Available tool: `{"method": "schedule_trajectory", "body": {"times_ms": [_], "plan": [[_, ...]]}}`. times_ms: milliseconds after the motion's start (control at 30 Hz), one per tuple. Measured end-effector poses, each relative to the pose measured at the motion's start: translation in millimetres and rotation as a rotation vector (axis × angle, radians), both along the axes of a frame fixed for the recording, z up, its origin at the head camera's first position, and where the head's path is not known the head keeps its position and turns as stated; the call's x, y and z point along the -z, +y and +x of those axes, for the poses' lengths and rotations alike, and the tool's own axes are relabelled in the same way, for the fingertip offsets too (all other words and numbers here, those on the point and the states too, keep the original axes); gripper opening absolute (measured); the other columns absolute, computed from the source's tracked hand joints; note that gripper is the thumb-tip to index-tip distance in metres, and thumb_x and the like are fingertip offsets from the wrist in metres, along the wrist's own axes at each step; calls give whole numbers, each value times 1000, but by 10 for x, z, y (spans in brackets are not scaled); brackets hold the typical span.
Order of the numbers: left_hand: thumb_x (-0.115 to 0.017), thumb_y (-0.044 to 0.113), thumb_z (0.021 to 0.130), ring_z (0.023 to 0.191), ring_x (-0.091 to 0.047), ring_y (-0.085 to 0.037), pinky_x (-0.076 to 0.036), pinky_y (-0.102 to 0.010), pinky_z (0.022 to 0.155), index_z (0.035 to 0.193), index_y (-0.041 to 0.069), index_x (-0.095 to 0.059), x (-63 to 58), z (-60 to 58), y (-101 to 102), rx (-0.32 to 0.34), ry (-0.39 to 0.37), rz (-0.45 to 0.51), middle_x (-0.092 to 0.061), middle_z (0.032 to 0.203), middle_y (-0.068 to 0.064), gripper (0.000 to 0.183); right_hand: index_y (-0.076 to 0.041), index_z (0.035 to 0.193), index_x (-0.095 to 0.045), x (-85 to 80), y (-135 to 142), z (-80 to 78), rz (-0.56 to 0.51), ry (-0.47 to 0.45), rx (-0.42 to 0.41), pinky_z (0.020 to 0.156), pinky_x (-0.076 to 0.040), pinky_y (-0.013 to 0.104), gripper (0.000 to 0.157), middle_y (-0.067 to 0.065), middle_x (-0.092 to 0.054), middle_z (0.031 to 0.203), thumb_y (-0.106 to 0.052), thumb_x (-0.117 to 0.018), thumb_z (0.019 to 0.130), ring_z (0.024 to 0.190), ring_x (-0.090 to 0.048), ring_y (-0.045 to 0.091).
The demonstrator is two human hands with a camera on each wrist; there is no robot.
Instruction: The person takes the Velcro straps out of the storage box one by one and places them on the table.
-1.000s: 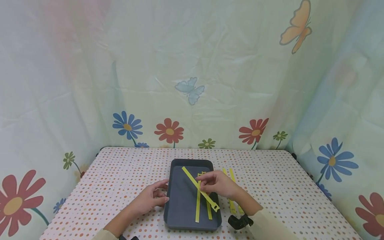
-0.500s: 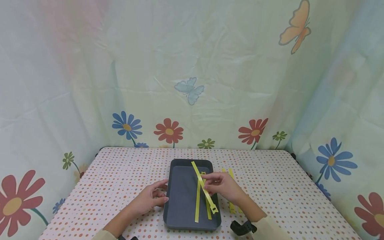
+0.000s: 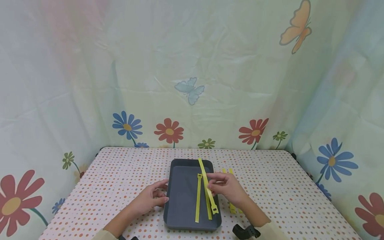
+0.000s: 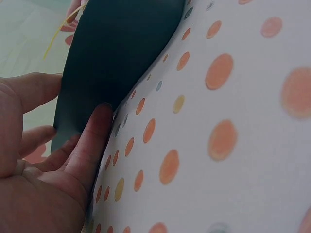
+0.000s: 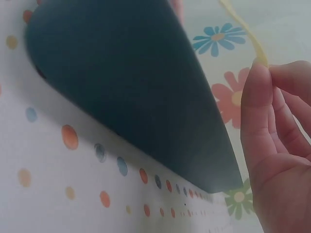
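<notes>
My right hand pinches a yellow cable tie between thumb and fingertip, above the right half of a dark grey tray. Its slotted head points toward me and the plain end leans over the tray's far rim. Beneath it, two more yellow cable ties lie lengthwise in the tray, one partly covered. In the right wrist view the pinched tie rises from the fingertips. My left hand rests its fingers and thumb against the tray's left outer wall, fingers relaxed.
Right of the tray, more yellow cable ties lie on the dotted tablecloth, partly hidden by my right forearm. A flower-printed curtain closes off the back and sides of the table.
The pinched cable tie has swung from a diagonal slant to nearly lengthwise, its far end moving right. My right hand has shifted slightly right; the left hand and tray have stayed still.
</notes>
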State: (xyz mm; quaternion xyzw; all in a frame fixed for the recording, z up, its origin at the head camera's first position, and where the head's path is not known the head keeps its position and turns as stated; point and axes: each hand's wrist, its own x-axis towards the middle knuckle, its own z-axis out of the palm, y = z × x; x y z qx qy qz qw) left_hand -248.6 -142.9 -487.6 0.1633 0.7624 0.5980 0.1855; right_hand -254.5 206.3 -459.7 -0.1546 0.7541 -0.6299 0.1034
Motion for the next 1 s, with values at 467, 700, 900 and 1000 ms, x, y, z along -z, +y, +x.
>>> {"method": "schedule_trajectory", "body": {"times_ms": [467,700,900,1000], "plan": [[-71,16,97,98,-67,-19,-54,-28,66,159,6,-35,-1,1,2,8,-1,-3,-51,145,-21,72,1,142,-58,50,211,59,-9,-24,94,74,-63,41,57,7,-71,99,-17,-78,92,76,-70,14],[-71,17,97,97,-67,-19,-52,-29,63,159,6,-35,3,-2,7,7,0,-8,-52,145,-21,72,3,141,-58,100,338,93,8,-33,123,72,-63,36,57,4,-71,98,-16,-78,92,74,-69,13],[-71,16,97,97,-67,-19,-53,-29,64,159,5,-35,-12,6,11,2,4,-17,-53,144,-20,72,6,143,-55,109,446,125,-23,-43,133,70,-62,31,58,1,-70,97,-14,-77,92,74,-68,11],[-71,16,97,97,-68,-19,-54,-29,66,159,4,-35,-19,12,14,5,4,-18,-53,143,-20,72,9,141,-55,130,506,136,-14,-36,148,70,-61,31,58,2,-70,97,-12,-77,92,73,-67,12]]}}
